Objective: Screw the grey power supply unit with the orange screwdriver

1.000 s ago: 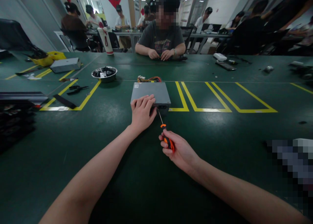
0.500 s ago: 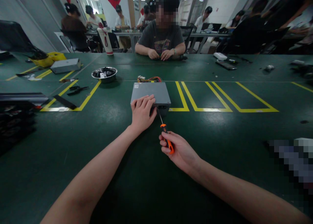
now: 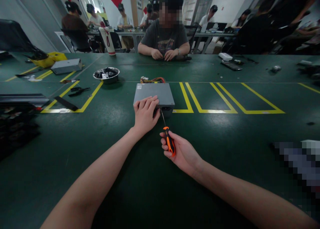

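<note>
Above green table (image 3: 225, 142), screwdriver (image 3: 170, 142) slants forward-left toward metal box (image 3: 163, 94)

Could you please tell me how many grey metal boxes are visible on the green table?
2. One grey box is under the left hand, near the screwdriver; the second box is further back, far left, beside the yellow container. Others may be hidden.

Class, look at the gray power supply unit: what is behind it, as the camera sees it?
Behind the power supply unit, colored wires with pale connectors show past its far edge. The unit covers their lower parts, so whether they attach cannot be seen.
</note>
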The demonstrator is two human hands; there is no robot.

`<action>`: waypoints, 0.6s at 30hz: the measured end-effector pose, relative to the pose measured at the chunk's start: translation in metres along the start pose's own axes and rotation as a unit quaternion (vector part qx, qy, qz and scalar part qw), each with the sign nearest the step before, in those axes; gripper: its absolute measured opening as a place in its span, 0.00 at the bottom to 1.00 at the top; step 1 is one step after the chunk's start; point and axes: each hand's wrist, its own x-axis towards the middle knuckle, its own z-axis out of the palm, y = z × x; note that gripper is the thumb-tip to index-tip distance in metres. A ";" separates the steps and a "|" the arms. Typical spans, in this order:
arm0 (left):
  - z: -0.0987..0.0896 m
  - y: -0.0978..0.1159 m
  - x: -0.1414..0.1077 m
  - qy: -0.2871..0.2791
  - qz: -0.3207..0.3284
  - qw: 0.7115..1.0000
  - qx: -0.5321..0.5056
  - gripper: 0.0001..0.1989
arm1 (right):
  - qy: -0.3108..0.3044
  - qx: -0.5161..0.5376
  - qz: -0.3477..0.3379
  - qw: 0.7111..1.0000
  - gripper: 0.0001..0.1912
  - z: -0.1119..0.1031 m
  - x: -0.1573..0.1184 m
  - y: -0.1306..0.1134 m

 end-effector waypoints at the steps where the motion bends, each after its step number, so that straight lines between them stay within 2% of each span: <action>1: 0.000 0.000 0.000 -0.001 0.000 1.000 -0.001 0.14 | -0.002 -0.012 -0.007 1.000 0.09 -0.001 0.001 0.001; 9: -0.001 0.000 0.000 -0.007 0.003 1.000 0.005 0.14 | -0.019 -0.088 -0.038 0.995 0.10 -0.015 -0.003 0.004; 14: -0.001 -0.001 0.000 -0.002 0.010 1.000 0.010 0.12 | 0.010 -0.093 -0.086 0.992 0.12 -0.023 -0.010 0.000; 18: 0.000 -0.002 0.000 -0.001 0.009 1.000 0.005 0.13 | 0.019 -0.094 -0.073 0.993 0.12 -0.026 -0.010 -0.004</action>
